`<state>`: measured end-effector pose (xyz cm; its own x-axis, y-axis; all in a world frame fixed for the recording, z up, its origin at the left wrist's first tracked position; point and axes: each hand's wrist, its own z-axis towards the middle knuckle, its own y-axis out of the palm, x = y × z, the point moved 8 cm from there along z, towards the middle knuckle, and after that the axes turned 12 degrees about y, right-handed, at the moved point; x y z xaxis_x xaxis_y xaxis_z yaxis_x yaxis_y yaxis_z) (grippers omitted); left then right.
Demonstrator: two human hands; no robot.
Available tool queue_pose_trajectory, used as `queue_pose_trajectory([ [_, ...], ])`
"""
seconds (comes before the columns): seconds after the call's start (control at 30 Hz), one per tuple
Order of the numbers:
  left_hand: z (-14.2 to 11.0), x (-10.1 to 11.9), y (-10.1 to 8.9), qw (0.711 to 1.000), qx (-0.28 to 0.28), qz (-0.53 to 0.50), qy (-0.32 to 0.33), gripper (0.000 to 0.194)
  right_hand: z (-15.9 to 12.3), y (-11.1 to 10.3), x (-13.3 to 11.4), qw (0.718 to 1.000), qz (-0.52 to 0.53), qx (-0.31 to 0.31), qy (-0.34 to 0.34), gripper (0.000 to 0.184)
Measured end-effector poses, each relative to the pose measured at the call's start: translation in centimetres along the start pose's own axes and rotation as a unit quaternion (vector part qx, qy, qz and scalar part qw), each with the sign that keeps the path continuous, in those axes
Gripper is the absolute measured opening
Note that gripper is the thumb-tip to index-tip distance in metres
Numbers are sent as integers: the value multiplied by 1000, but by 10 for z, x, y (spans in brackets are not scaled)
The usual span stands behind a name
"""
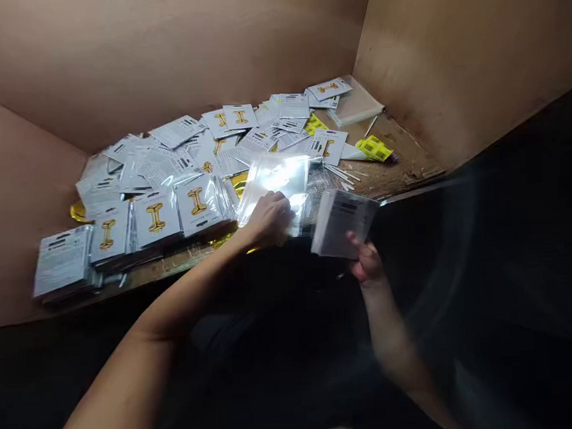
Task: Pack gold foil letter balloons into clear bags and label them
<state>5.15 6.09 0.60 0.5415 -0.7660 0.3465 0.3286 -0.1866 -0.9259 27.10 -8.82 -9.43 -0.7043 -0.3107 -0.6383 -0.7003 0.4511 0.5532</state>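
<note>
My left hand [269, 216] rests at the near edge of a shiny clear plastic bag [277, 170], fingers curled and closed on it; the fingertips are partly hidden. In my right hand [367, 260] is a small stack of cards in clear plastic bags [344, 221], tilted up just off the table's front edge, thumb across its face. Left of my left hand stand thick stacks of bagged balloon cards [198, 206] showing a gold letter "I". Behind lies a loose heap of white printed cards [160, 163].
Yellow barcode stickers [375, 149] and several thin white straws [343, 174] lie right of the bags. Another clear bag pile [357, 104] is in the back corner. Brown board walls [188, 48] enclose the worn wooden table [407, 165]. Gold foil [80, 212] shows under the cards.
</note>
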Motion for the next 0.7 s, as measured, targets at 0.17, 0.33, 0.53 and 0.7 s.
queue_pose_trajectory([
  [0.17,-43,10,-36,977,186,-93,-50,20,9,21,4,1000,10,7,0,50],
  [0.33,-137,48,26,779,171,-516,-312,51,-13,5,-1,996,47,10,81,42],
  [0.53,-140,82,94,512,175,-742,-396,47,-35,-25,-2,996,19,38,83,36],
  [0.7,-114,86,97,523,210,-745,-356,63,-42,-35,0,997,-7,45,64,41],
])
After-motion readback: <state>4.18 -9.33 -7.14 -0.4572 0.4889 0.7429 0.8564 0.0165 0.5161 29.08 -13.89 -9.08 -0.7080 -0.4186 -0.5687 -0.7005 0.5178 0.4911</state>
